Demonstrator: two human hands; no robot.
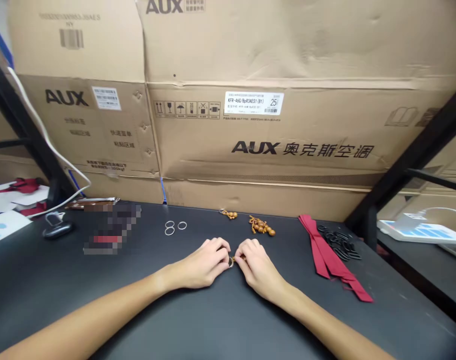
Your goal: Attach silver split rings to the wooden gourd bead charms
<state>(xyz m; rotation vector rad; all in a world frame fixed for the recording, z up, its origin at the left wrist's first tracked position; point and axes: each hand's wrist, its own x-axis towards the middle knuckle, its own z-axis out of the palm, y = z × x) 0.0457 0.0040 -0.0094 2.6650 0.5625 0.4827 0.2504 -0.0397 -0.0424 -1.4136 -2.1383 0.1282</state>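
My left hand [205,262] and my right hand [256,267] rest on the black table [220,320], fingertips pinched together on a small metal ring [231,261] between them. Anything else held with the ring is hidden by the fingers. Two loose metal rings [174,227] lie on the table to the upper left of my hands. A small wooden bead charm [229,214] and a cluster of wooden gourd beads [262,226] lie just beyond my hands near the back edge.
Red ribbons [331,255] and a pile of black clips [342,243] lie to the right. A dark key-fob-like item [57,228] and a blurred patch sit at the left. Large cardboard boxes [273,140] wall the back. Black shelf posts flank both sides.
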